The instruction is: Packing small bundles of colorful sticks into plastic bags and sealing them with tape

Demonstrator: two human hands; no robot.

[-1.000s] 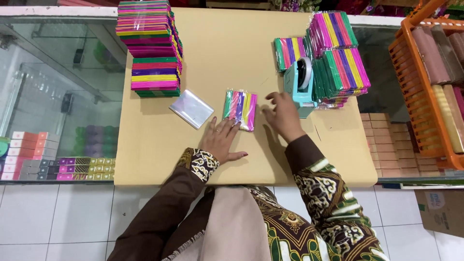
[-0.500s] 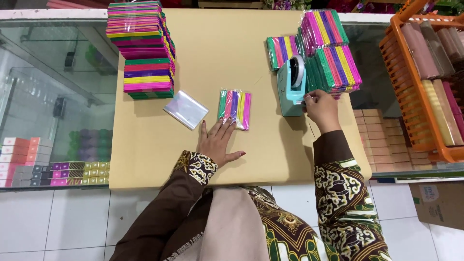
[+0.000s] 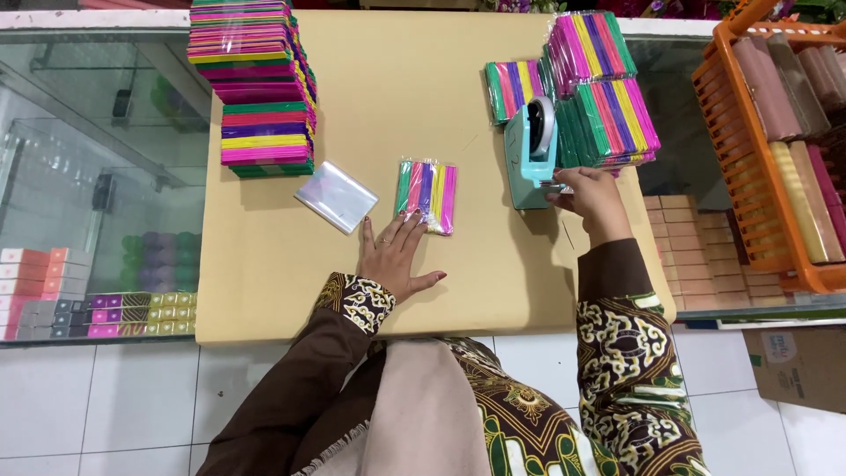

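My left hand (image 3: 393,255) lies flat on the tan board (image 3: 264,273), fingers spread, fingertips touching the near end of a clear-wrapped pack of coloured sticks (image 3: 426,192). My right hand (image 3: 592,197) reaches to the front of the teal tape dispenser (image 3: 530,152), fingers pinched at its cutting edge; whether tape is between them I cannot tell. An empty clear plastic sleeve (image 3: 336,196) lies left of the pack.
A tall stack of wrapped stick packs (image 3: 256,84) stands at the board's far left. More packs (image 3: 604,97) are piled behind the dispenser. An orange basket (image 3: 771,150) of wrapped rolls sits at right. Glass display cases flank the board.
My right hand moved from the stick pack to the tape dispenser and now rests at its front. My left hand stayed flat by the pack.
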